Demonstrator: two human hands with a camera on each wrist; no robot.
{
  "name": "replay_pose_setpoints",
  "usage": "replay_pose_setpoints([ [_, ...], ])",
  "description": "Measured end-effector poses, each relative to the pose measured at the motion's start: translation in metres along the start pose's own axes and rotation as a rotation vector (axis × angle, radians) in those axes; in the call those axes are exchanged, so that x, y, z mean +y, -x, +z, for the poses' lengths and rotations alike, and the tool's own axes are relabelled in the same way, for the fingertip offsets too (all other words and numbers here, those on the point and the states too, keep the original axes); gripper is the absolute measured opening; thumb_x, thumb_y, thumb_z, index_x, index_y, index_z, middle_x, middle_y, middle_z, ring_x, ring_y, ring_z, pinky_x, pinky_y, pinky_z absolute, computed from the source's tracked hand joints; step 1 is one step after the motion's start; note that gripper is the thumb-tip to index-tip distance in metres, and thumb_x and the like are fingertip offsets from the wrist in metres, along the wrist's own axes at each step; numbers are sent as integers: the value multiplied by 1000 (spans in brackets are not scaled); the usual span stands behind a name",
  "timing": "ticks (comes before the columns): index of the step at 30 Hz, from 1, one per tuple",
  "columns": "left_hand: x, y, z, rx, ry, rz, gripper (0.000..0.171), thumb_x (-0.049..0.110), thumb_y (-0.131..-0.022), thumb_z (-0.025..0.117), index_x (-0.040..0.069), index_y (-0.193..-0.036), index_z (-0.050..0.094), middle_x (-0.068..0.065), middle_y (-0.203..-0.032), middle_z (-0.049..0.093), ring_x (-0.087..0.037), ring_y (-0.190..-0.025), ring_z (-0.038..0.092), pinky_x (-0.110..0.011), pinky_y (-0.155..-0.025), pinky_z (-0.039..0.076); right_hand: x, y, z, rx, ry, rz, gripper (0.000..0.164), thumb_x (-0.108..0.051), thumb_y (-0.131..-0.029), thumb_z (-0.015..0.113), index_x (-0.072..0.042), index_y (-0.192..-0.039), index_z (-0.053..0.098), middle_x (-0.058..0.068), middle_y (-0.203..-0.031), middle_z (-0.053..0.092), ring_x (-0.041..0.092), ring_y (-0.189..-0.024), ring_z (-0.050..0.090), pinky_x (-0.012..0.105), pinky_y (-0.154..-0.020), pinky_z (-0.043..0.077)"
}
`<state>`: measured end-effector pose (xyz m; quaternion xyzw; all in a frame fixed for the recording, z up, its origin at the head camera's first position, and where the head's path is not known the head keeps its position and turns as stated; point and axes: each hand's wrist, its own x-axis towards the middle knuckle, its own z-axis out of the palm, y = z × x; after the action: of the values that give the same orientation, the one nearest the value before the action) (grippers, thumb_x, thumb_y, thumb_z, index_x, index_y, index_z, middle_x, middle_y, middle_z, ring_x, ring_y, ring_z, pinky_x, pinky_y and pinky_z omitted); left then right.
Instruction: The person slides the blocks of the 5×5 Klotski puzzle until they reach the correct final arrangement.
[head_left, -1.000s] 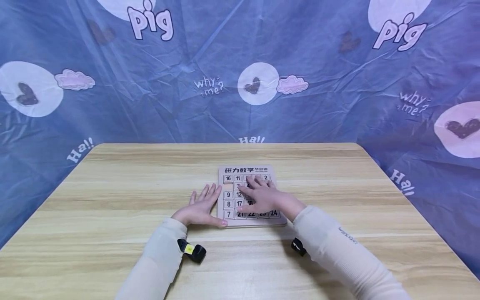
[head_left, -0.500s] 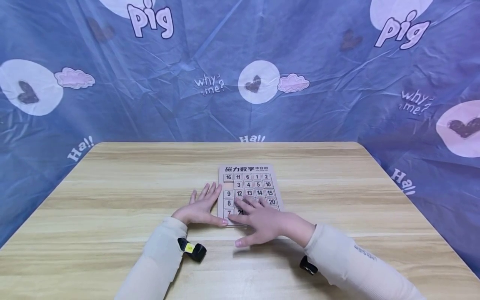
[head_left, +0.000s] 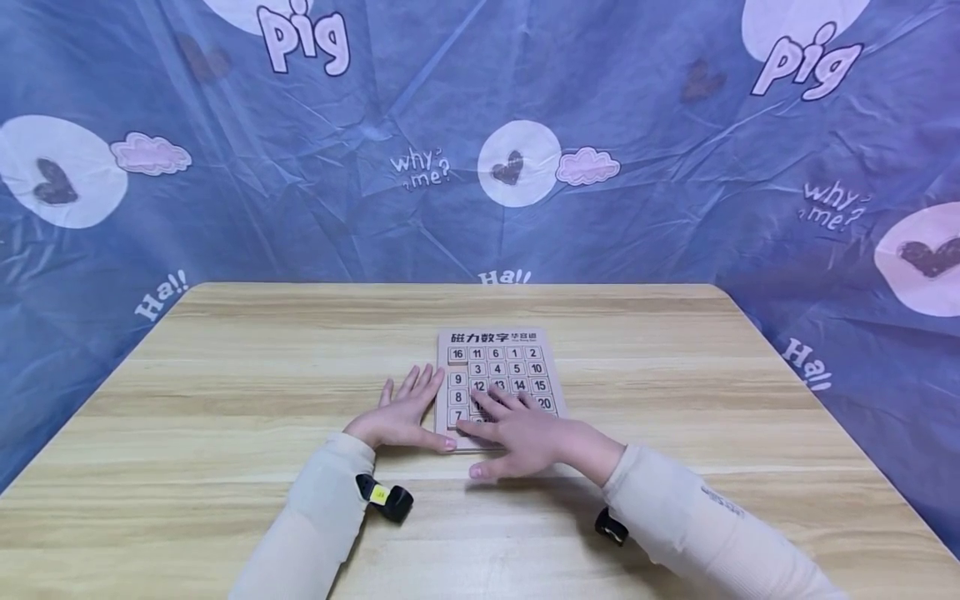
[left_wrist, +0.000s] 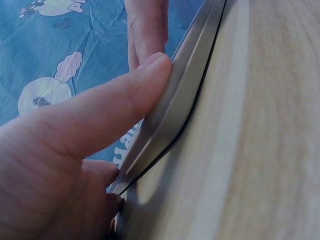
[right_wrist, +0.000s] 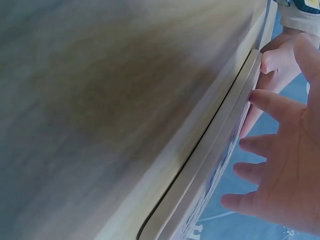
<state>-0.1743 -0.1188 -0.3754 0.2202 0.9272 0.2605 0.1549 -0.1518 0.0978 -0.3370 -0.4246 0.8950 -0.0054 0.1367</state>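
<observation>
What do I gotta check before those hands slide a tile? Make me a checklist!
1. Board lying flat on the table: ok.
2. Left hand on the board: ok, its thumb rests near the corner.
3. Room between tile 16 and tile 9: ok, a gap shows.
4. Tile 9 level with tile 12: not ok, it sits higher.
5. Right hand touching tile 7: cannot tell; a fingertip is at its lower edge.
</observation>
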Motion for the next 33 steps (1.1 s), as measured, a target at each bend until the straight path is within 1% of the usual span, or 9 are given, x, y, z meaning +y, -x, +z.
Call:
replay_pose_setpoints([
  [4,0,-1,1,1,6,-4,112,55,-62,66,9,-139,0,-14,-141,-8,-26,-126,-14,-50,-94,-15,3,-5,0,9,-17,14,66,-63,-79,36,-26,-134,33,12,-142,9,36,-126,7,60,-92,11],
  [10,1,0,2,-2,6,-13,112,55,-61,66,9,-139,0,-13,-141,-8,-25,-126,-14,-50,-94,-16,5,-10,0,11,-4,39,67,-63,-79,36,-26,-135,31,13,-142,8,36,-126,5,62,-91,12],
  [14,0,1,2,5,2,-13,112,55,-62,66,9,-139,0,-13,-141,-8,-25,-126,-14,-50,-94,-15,4,-11,1,17,-6,41,68,-64,-78,36,-26,-135,31,13,-142,8,35,-126,4,61,-92,11],
  [18,0,1,2,8,1,-4,111,55,-62,66,8,-139,0,-14,-141,-8,-26,-126,-13,-51,-94,-15,5,-7,0,33,-11,36,71,-65,-77,36,-25,-135,31,13,-142,9,36,-126,4,61,-92,9],
  [23,1,1,2,8,10,-1,112,54,-62,67,9,-139,-1,-13,-141,-9,-26,-126,-13,-50,-94,-16,12,10,-4,56,-11,42,71,-65,-78,35,-23,-135,32,14,-142,8,37,-126,4,59,-94,8],
  [27,1,0,1,7,12,-6,112,54,-61,67,10,-139,-1,-13,-141,-9,-26,-126,-14,-49,-94,-16,23,32,-5,77,-31,52,73,-65,-78,35,-18,-134,34,16,-141,10,38,-125,5,60,-93,8],
  [33,2,0,0,3,12,-12,113,54,-61,67,10,-139,-2,-12,-141,-9,-25,-126,-14,-49,-94,-17,41,65,2,124,-79,79,74,-62,-78,40,-11,-132,37,20,-139,14,42,-124,8,63,-91,11],
])
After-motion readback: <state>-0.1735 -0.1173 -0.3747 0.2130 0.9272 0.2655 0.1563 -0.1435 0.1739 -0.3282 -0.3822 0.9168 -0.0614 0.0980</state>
